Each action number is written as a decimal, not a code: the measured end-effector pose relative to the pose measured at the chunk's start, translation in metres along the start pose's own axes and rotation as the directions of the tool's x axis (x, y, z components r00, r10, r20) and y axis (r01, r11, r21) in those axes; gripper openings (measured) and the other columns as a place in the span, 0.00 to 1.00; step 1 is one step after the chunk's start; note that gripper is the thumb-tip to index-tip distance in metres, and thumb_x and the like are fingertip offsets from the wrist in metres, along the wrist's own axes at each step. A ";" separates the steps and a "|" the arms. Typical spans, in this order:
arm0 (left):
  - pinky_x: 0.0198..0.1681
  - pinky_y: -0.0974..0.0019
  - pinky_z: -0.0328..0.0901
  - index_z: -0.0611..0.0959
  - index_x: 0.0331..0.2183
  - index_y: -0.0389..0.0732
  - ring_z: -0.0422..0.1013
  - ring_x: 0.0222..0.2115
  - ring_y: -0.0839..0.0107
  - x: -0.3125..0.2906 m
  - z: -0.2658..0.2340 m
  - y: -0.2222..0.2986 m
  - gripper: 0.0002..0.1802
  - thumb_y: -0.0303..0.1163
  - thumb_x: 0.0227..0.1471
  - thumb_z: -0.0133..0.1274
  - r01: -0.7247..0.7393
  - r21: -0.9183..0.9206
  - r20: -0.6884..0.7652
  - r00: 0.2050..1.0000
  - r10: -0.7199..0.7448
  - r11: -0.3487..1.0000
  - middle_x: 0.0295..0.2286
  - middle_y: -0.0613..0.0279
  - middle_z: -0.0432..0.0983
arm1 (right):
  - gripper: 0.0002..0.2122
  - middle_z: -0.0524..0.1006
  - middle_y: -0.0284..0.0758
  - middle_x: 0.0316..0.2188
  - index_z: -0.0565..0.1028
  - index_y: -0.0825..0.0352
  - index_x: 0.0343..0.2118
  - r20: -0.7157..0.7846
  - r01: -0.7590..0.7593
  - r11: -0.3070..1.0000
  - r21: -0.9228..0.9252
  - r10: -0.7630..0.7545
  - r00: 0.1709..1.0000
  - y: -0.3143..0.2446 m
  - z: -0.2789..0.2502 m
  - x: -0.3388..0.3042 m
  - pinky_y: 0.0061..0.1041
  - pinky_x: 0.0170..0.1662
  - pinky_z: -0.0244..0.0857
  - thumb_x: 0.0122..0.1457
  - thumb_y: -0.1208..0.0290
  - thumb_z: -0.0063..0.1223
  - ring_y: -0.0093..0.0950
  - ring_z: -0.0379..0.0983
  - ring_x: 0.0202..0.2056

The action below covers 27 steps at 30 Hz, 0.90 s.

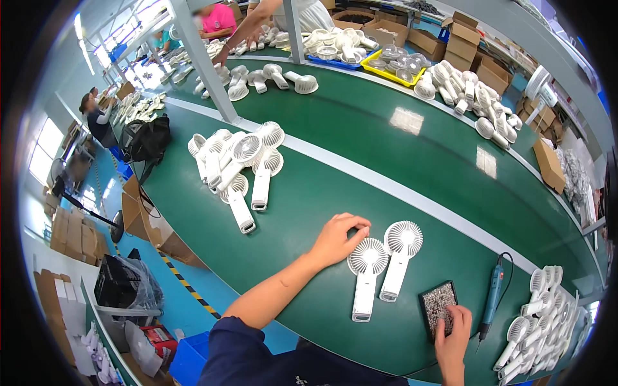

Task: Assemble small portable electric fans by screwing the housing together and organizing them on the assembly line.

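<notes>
My left hand (336, 239) rests on the green table (309, 193), its fingers curled loosely and touching the round grille of the nearer white fan (365, 275), not pinching it. A second white fan (399, 257) lies just beside that one, on the far side from my fingers. My right hand (454, 338) presses its fingers together into the small black tray of screws (438, 303); I cannot tell whether they have one.

I judge the tray could tip or slide under my fingers and scatter screws. The fan I only touch could roll against its neighbour. The blue screwdriver (493, 297), just beyond my right fingers, has a cord I could snag.

Well beyond my left fingers lies a heap of white fans (238, 164). Far across the table sit a yellow tray (386, 71) of round parts and stacked brown cardboard boxes (460, 40). Down left of my arm, on the floor, stand more flat brown boxes (74, 235) and a blue bin (187, 360).
</notes>
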<state>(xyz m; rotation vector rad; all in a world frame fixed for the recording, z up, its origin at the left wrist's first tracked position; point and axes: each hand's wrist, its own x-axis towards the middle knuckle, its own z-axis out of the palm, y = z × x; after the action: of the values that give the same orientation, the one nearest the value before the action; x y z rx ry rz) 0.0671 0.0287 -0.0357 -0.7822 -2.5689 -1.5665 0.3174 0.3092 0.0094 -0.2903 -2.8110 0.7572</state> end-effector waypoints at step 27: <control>0.39 0.70 0.67 0.84 0.40 0.33 0.75 0.34 0.72 0.002 0.000 0.004 0.10 0.28 0.62 0.53 0.145 -0.118 0.058 0.989 -0.139 0.982 0.32 0.59 0.79 | 0.15 0.75 0.42 0.43 0.76 0.68 0.47 0.055 -0.152 0.988 0.005 0.152 0.987 -0.007 -0.011 -0.005 0.35 0.44 0.72 0.56 0.78 0.61 0.41 0.76 0.42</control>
<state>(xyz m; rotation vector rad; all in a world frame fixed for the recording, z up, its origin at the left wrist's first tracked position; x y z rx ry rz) 0.0669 0.0307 -0.0317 -0.6680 -2.6381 -1.7817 0.3244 0.3071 0.0209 -0.4947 -2.8604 0.8211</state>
